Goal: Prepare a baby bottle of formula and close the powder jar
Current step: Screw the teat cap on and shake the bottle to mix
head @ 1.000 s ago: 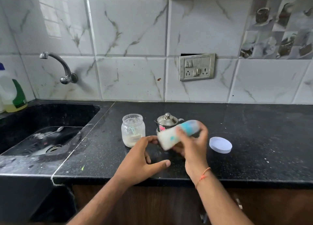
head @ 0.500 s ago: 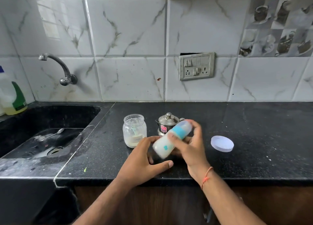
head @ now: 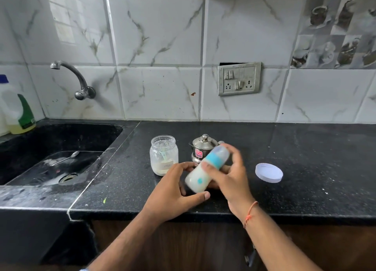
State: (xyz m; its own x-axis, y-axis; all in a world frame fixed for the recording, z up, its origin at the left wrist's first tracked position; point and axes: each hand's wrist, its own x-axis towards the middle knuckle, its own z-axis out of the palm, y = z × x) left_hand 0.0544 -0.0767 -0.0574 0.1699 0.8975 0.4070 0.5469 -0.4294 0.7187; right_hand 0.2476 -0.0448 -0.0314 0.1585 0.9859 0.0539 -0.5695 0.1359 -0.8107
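My right hand (head: 230,181) grips a baby bottle (head: 205,170) with milky liquid, a blue collar and a clear cap. The bottle is tilted, cap up to the right, and blurred by motion. Just to its left my left hand (head: 175,193) hovers over the black counter (head: 305,169), fingers spread and curved, holding nothing. Behind that hand stands the glass powder jar (head: 163,154), lidless, with pale powder at the bottom and a scoop inside. The jar's white lid (head: 269,172) lies flat on the counter to the right.
A small steel pot (head: 202,148) with a knobbed lid stands behind the bottle. At left a black sink (head: 50,148) holds a spoon (head: 65,158) under a wall tap (head: 77,81). A detergent bottle (head: 19,111) sits at far left. The counter's front edge runs below my wrists.
The bottle has swung in my right hand, from nearly level and high to steeper and lower, blurred throughout. My left hand has stayed close beside it.
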